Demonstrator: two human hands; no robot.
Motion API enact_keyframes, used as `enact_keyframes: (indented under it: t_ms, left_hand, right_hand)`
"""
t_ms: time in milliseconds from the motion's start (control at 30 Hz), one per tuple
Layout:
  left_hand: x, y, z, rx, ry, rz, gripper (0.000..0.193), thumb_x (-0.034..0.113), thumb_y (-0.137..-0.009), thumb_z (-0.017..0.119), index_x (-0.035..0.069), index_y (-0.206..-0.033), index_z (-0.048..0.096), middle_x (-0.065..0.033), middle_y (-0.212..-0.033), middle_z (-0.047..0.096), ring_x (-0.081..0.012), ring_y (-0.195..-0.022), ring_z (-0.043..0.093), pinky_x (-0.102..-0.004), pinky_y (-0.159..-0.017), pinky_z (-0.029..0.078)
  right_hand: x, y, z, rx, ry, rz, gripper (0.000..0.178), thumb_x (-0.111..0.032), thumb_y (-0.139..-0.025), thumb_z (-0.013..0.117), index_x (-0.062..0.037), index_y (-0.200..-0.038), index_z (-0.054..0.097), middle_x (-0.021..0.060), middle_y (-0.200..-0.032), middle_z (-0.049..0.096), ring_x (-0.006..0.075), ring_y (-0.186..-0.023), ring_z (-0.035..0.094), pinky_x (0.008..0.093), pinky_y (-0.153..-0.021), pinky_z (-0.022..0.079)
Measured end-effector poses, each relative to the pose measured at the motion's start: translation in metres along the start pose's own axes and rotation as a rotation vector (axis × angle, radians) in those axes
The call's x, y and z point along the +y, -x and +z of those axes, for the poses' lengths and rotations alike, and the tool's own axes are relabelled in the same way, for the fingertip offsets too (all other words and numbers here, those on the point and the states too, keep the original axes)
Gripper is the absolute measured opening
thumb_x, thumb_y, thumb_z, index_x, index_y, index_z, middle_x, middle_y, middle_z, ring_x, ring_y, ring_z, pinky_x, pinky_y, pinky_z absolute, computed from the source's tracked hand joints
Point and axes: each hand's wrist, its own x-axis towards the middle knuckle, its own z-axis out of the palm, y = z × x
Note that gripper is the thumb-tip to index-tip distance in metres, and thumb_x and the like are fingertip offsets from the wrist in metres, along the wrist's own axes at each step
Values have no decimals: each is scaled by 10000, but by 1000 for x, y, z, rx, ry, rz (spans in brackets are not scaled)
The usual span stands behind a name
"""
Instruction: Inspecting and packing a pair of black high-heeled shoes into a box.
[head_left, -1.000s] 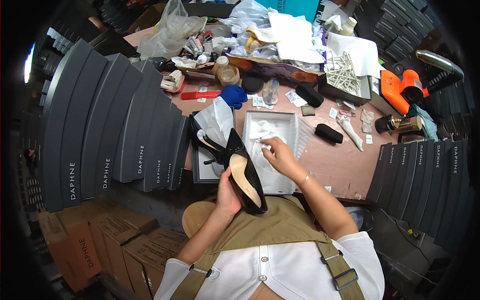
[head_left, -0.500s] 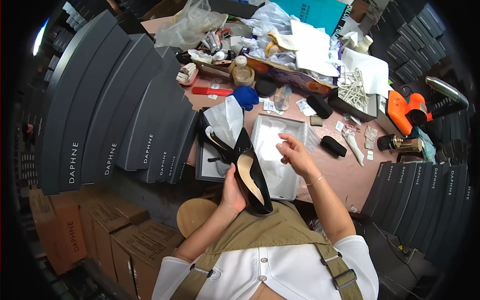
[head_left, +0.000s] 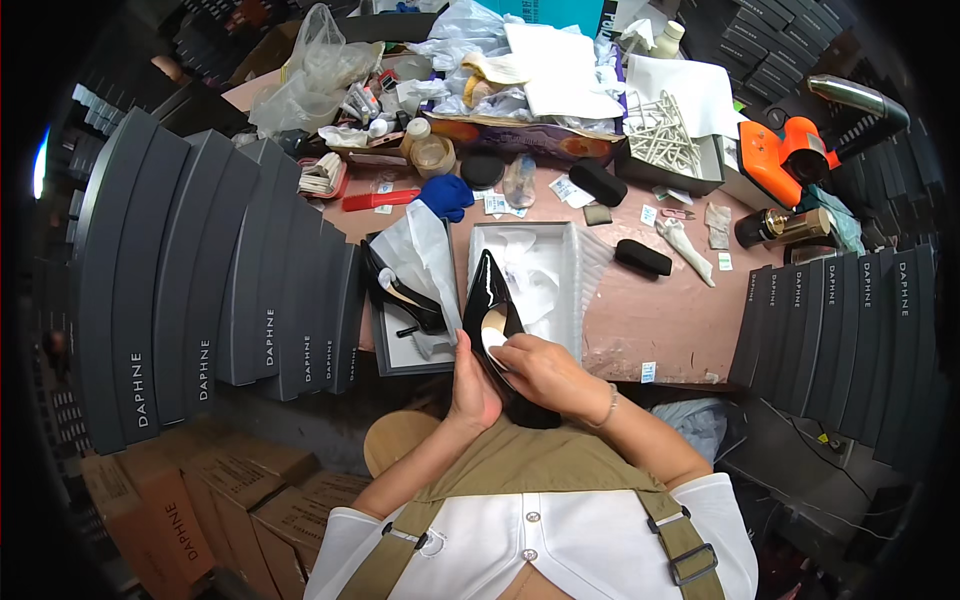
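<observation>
My left hand (head_left: 474, 388) grips a black pointed high-heeled shoe (head_left: 486, 285) from its left side, toe pointing away from me. Over the shoe's opening, my right hand (head_left: 548, 378) is closed, its fingertips at the beige insole. A small white piece (head_left: 492, 338) shows at those fingertips; its kind is unclear. The shoe's heel end is partly hidden by my right hand. Another black high-heeled shoe (head_left: 410, 303) lies in an open grey shoebox (head_left: 402, 362) at left, beside white tissue paper (head_left: 412, 250). Behind the held shoe is a pale open box part (head_left: 572, 325) with white paper in it.
Dark shoeboxes stand in rows at left (head_left: 205, 290) and right (head_left: 830, 320). Across the table's back are a paper-filled carton (head_left: 540, 140), a box of white sticks (head_left: 662, 140), a blue cloth (head_left: 446, 197) and an orange device (head_left: 768, 160). Brown cartons (head_left: 235, 490) sit low at left.
My right hand has come from above the pale box to the shoe's opening. The held shoe has turned to point straighter away from me. The whole view has shifted.
</observation>
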Motion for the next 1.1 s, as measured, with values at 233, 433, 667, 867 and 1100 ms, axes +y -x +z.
enact_keyframes:
  t_ms: [233,433,667,867,1100]
  left_hand:
    - [-1,-4,-7,54,17,42,675,585,-951,305,46,-1353,370,-114,-1311,485,-238,-1225,453,-398,-1035,350]
    - [11,-5,-17,33,67,32,682,582,-953,295,27,-1340,378,-134,-1288,501,-257,-1190,490,-397,-1021,371]
    - [15,-6,-16,116,40,45,654,567,-958,311,27,-1310,420,-128,-1258,528,-242,-1162,512,-383,-1009,383]
    - [9,-11,-18,82,34,4,623,528,-965,357,42,-1355,373,-100,-1314,492,-227,-1205,468,-388,-1032,349]
    - [-4,-11,-43,158,39,-32,469,454,-955,464,58,-1200,512,-63,-1150,577,-183,-1073,547,-344,-933,442]
  right_hand:
    - [8,-11,6,4,147,-44,268,-72,-772,615,-25,-1036,600,127,-795,614,312,-703,600,391,-610,486]
    - [11,-16,-4,23,-390,348,335,-17,-845,568,-43,-1174,512,87,-686,540,143,-575,540,285,-565,453]
    - [13,-10,-3,-136,59,84,429,-34,-789,601,-44,-1210,520,153,-817,550,357,-702,587,420,-629,486]
    - [24,-21,0,-266,439,-86,132,-94,-738,581,-32,-854,572,99,-768,564,263,-691,616,367,-565,497]
    - [60,-69,11,-207,47,-76,92,-117,-775,554,-31,-786,581,133,-707,573,308,-640,612,393,-565,493]
